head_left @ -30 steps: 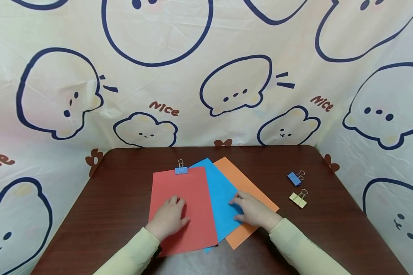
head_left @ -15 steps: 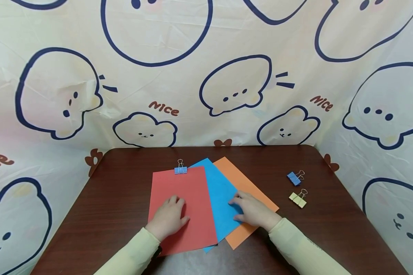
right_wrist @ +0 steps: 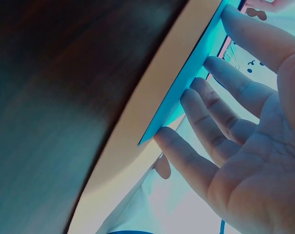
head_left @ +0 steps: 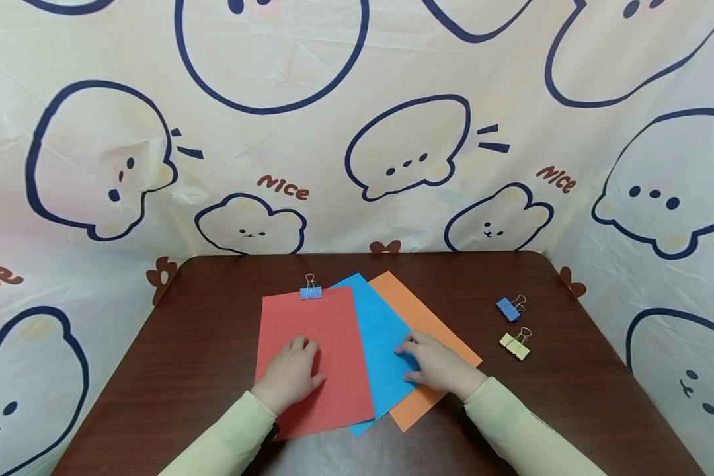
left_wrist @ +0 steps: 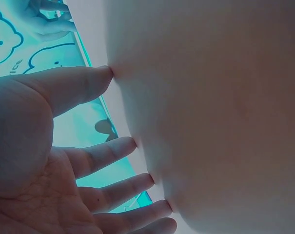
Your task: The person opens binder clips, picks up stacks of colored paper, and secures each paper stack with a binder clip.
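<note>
Touching a red rectangular paper sheet with spread fingertips, the left hand lies over its lower left part, its grip apart and clamped on nothing. Compared with a second ago, that sheet sits slightly farther to the person's left and a little farther from the person, and the hand has shifted with it. A light-blue metal binder clip with wire handles, fixed to the sheet's far edge, has moved the same small way. At the near right corner, a bit more of the bright-blue paper sheet underneath now shows.

The right hand stays where it was, its grip likewise apart; the right wrist view shows the separated fingertips touching the blue sheet near its edge. Below that, an orange paper sheet fans out to the right, unmoved. All three overlap on the dark brown wooden desk. Farther right, a blue metal binder clip and a pale-yellow metal binder clip lie near each other, in the same places as before.
</note>
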A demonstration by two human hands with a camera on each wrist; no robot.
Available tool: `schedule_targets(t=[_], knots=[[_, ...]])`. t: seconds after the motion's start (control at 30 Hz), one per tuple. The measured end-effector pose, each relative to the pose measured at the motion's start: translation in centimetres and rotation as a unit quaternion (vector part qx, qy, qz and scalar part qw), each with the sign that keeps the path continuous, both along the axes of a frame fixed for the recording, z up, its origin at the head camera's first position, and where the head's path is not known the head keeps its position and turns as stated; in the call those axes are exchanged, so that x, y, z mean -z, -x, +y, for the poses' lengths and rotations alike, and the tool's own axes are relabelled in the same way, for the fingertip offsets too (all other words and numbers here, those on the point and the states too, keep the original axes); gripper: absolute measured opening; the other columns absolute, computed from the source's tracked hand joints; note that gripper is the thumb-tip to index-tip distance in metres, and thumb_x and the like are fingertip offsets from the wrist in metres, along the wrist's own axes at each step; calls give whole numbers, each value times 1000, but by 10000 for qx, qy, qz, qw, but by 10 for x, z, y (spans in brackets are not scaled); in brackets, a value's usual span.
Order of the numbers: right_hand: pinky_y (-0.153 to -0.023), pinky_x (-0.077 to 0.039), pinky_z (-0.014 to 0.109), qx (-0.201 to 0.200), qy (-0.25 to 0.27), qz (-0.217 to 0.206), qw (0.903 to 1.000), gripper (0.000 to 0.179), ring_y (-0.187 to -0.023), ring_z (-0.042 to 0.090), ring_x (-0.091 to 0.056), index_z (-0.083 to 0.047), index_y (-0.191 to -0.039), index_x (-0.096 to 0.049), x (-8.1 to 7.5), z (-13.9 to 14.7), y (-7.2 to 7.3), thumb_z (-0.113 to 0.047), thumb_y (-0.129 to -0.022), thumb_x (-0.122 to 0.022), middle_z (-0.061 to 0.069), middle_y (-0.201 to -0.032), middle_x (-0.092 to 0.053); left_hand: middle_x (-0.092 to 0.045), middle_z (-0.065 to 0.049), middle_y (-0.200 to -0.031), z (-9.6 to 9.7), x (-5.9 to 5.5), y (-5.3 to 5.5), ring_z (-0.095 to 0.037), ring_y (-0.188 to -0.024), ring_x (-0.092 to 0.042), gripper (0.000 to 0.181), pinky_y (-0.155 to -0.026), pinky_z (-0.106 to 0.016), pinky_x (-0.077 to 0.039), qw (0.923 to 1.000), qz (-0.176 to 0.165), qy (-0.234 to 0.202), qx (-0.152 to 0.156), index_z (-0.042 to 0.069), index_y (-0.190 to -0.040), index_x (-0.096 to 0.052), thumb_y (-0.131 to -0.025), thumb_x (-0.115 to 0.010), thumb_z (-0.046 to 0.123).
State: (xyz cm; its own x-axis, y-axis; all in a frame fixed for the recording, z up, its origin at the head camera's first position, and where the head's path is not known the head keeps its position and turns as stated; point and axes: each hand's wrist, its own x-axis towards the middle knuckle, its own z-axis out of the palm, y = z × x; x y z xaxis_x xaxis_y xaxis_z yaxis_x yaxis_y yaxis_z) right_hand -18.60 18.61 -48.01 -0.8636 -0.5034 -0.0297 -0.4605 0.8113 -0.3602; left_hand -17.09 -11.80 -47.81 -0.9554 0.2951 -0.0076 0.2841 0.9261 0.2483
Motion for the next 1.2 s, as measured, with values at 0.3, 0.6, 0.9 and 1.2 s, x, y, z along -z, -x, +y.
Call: schedule_targets(t=[0.3, 0.6, 0.9, 1.2], knots=[[-90, -56, 40, 26, 6, -15, 10000, 42, -106, 21, -58, -6, -126, -71, -1, -1, 0, -18, -88, -83, 6, -118, -59, -60, -20, -118, -2, 2, 5, -32, -100, -63, 59, -89, -48, -59, 10000, 57, 67, -14, -2, -124, -62, -83, -87, 32], [-91, -56, 40, 17, 8, -12, 10000, 42, -107, 21, -58, -6, -126, -71, -1, -1, 0, -18, -88, -83, 6, -119, -59, -60, -20, -119, -3, 2, 6, -33, -102, -62, 60, -90, -49, -59, 10000, 16, 17, -90, -2, -126, -62, -83, -87, 32], [-91, -56, 41, 18, 22, -11, 10000, 41, -108, 23, -58, -6, -125, -71, -3, -1, -1, -17, -87, -83, 7, -120, -59, -60, -21, -120, -2, 2, 7, -32, -101, -63, 61, -90, -48, -59, 9999, -4, 44, -110, -2, -126, -62, -83, -87, 32], [-93, -56, 42, -7, 17, 0, 10000, 41, -110, 24, -58, -5, -125, -71, -3, -1, -1, -17, -88, -83, 8, -121, -59, -60, -22, -122, -2, 4, 8, -33, -102, -63, 62, -90, -48, -60, 9999, 22, 58, -123, -3, -127, -62, -83, -87, 33]])
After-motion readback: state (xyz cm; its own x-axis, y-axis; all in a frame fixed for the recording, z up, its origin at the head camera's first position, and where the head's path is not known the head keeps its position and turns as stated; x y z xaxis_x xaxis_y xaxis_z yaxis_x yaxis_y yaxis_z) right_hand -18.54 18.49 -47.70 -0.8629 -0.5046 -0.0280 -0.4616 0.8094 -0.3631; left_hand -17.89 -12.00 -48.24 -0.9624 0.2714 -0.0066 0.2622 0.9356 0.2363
